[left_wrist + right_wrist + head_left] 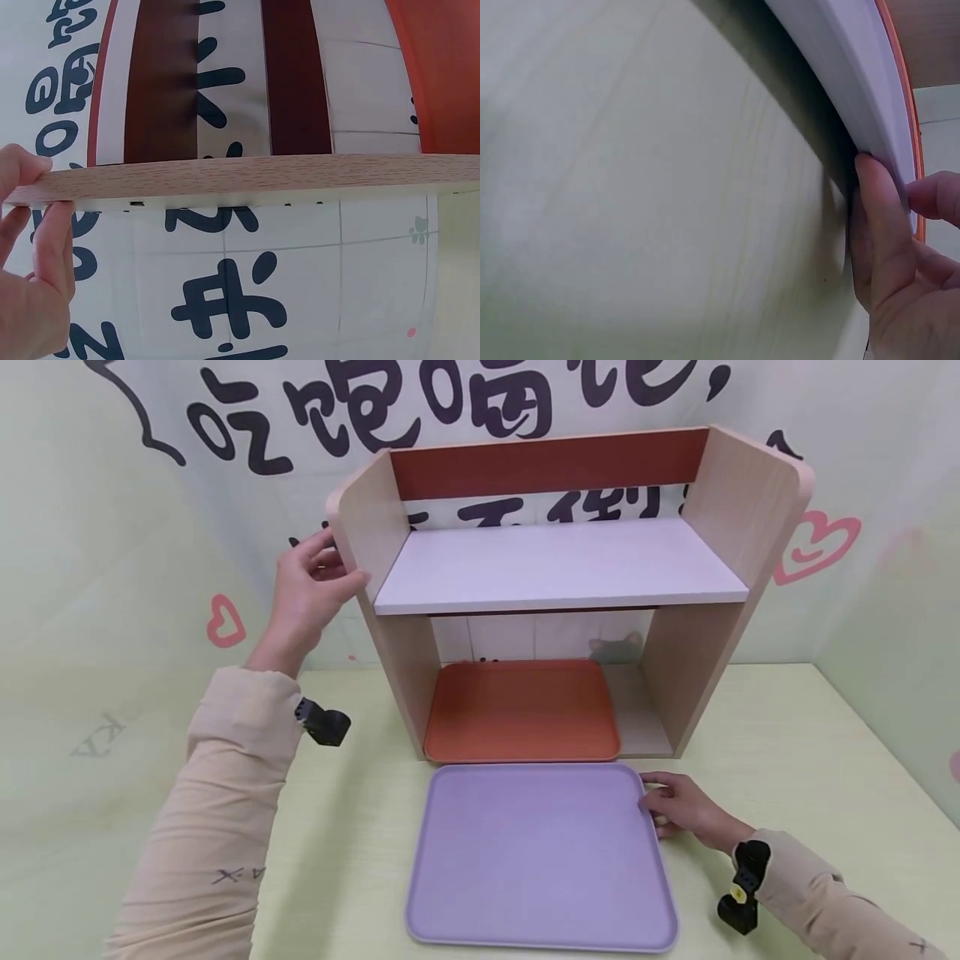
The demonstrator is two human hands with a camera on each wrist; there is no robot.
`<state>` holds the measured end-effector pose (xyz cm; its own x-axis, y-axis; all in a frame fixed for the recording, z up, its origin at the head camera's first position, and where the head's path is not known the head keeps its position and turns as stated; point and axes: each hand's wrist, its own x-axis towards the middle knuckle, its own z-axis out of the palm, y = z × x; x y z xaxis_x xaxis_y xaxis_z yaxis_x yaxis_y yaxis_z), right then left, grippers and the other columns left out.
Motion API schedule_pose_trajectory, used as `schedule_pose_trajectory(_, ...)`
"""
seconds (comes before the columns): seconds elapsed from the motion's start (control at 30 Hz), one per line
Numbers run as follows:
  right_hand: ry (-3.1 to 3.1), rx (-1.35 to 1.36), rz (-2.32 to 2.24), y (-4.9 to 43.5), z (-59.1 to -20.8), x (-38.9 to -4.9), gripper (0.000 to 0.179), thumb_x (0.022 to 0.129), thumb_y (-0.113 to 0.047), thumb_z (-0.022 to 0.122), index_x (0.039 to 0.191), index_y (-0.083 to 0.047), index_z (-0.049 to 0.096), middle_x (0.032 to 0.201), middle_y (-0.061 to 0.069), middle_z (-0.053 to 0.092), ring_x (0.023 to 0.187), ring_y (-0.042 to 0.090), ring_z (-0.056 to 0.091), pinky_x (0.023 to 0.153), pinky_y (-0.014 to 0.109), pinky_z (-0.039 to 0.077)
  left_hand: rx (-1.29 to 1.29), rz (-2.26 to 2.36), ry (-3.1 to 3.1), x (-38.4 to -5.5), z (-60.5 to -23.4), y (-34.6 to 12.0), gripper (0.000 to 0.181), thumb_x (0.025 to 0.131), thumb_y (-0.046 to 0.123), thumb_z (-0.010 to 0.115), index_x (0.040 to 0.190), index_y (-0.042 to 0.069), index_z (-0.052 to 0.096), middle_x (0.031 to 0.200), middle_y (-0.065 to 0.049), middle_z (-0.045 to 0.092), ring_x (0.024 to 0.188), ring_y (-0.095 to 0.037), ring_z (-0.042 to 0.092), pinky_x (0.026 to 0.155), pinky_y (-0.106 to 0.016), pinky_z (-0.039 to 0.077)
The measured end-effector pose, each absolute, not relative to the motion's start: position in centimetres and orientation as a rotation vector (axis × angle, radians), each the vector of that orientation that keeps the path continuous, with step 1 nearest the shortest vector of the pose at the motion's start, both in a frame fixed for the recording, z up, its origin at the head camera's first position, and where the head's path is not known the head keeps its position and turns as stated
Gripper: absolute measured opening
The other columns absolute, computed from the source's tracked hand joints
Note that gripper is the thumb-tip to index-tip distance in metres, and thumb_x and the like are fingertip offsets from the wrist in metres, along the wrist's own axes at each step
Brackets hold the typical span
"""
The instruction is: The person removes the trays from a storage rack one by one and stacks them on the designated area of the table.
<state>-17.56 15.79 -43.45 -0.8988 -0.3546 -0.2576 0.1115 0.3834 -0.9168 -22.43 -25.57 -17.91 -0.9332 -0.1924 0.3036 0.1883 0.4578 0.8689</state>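
A wooden two-tier shelf [558, 568] stands on the table. My left hand [311, 589] pinches the upper front edge of its left side panel; in the left wrist view, thumb and fingers [52, 251] lie on opposite faces of that panel [247, 176]. A purple tray [540, 860] lies in front of the shelf. At the tray's right edge, near its far corner, my right hand [690, 810] grips the rim, with fingers [881, 217] under the rim and the thumb on top in the right wrist view. An orange tray [525, 710] rests on the shelf's bottom board, toward the left.
The white upper board [562, 564] of the shelf carries nothing. Behind the shelf hangs a printed cloth [247, 510] with black lettering and pink hearts. Pale table surface [780, 735] shows on both sides of the shelf.
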Motion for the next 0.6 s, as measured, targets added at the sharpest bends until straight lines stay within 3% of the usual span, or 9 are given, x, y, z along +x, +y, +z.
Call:
schedule_pose_trajectory(0.17, 2.304, -0.285, -1.498, 15.68, -43.52, -17.75, 0.047, 0.083, 0.0, 0.054, 0.123, 0.017, 0.036, 0.071, 0.006, 0.052, 0.057, 0.017, 0.053, 0.052, 0.029, 0.052, 0.004, -1.461, -2.355, -22.48, -17.94, -25.53, 0.057, 0.08, 0.019, 0.064, 0.132, 0.026, 0.043, 0.121, -0.012, 0.049, 0.102, -0.021, 0.051, 0.089, -0.03, 0.044)
schedule_pose_trajectory(0.4, 2.361, -0.267, -1.465, 15.47, -43.76, -17.99, 0.043, 0.082, 0.0, 0.055, 0.119, 0.017, 0.042, 0.077, 0.008, 0.05, 0.066, 0.017, 0.051, 0.052, 0.03, 0.052, 0.015, -1.457, -2.361, -22.49, -17.93, -25.47, 0.058, 0.08, 0.02, 0.064, 0.133, 0.027, 0.042, 0.121, -0.012, 0.049, 0.102, -0.021, 0.051, 0.089, -0.03, 0.043)
schedule_pose_trajectory(0.6, 2.4, -0.276, -1.445, 15.16, -43.84, -17.97, 0.04, 0.08, 0.001, 0.056, 0.115, 0.017, 0.044, 0.074, 0.007, 0.051, 0.06, 0.017, 0.052, 0.05, 0.031, 0.052, 0.017, -1.452, -2.357, -22.46, -18.0, -25.41, 0.057, 0.08, 0.02, 0.065, 0.132, 0.027, 0.042, 0.121, -0.011, 0.049, 0.102, -0.021, 0.051, 0.089, -0.03, 0.043)
